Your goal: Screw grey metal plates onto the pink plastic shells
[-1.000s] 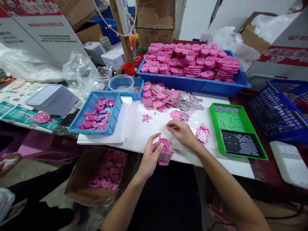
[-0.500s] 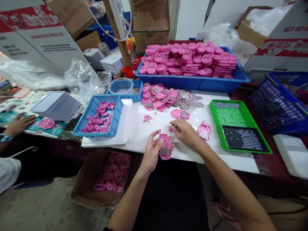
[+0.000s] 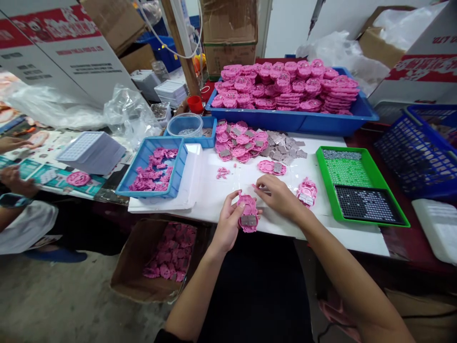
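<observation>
My left hand (image 3: 228,220) grips a pink plastic casing half (image 3: 248,209) over the front edge of the table, its inner side up, with grey metal plates in the lower part. Just to the right, my right hand (image 3: 276,194) pinches a small pink plastic piece (image 3: 254,186), mostly hidden by the fingers. Another pink casing (image 3: 272,167) with a grey plate lies beyond that hand, and a further casing (image 3: 306,192) with a shinier plate sits to its right. Several tiny pink parts (image 3: 223,173) are scattered on the white tabletop.
Behind are a heap of pink casings (image 3: 241,142), loose grey plates (image 3: 285,146) and a loaded blue tray (image 3: 296,125). A blue bin (image 3: 152,194) of pink parts stands left, a green tray (image 3: 326,202) right. A co-worker's hand (image 3: 16,181) is far left.
The whole view has shifted slightly. My hands stay close together, and less of the small pink piece shows at my right fingertips. The co-worker's hand has drawn back to the left from the pink disc.
</observation>
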Tool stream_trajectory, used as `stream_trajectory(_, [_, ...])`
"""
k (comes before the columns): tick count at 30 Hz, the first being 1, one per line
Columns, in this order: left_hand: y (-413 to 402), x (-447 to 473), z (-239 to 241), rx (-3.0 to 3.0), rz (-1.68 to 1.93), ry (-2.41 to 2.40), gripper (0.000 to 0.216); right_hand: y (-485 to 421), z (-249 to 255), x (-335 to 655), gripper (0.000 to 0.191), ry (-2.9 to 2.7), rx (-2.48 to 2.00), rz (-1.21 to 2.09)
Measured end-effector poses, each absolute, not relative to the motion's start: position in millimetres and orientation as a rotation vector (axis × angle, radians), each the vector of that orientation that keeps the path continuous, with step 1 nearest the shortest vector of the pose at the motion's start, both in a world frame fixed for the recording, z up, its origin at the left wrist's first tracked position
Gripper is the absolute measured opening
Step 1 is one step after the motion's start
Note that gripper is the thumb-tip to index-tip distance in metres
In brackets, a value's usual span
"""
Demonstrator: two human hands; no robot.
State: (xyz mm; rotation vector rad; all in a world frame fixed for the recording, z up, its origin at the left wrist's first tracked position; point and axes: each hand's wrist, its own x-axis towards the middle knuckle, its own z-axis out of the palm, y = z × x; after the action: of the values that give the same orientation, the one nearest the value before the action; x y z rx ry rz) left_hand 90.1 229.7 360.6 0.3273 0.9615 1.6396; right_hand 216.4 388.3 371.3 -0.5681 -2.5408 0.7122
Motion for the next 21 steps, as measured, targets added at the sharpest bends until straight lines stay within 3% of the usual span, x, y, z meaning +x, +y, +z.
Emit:
stream_trajectory(12, [225, 86, 363, 0.300, 1.628, 0.941, 0.043, 392, 370, 219, 0.017, -2.629, -0.488, 0.687])
stream_trajectory(21, [223, 92, 364, 0.269, 1.653, 0.921, 0.040, 346, 398, 228, 0.016, -2.138, -0.586, 0.858])
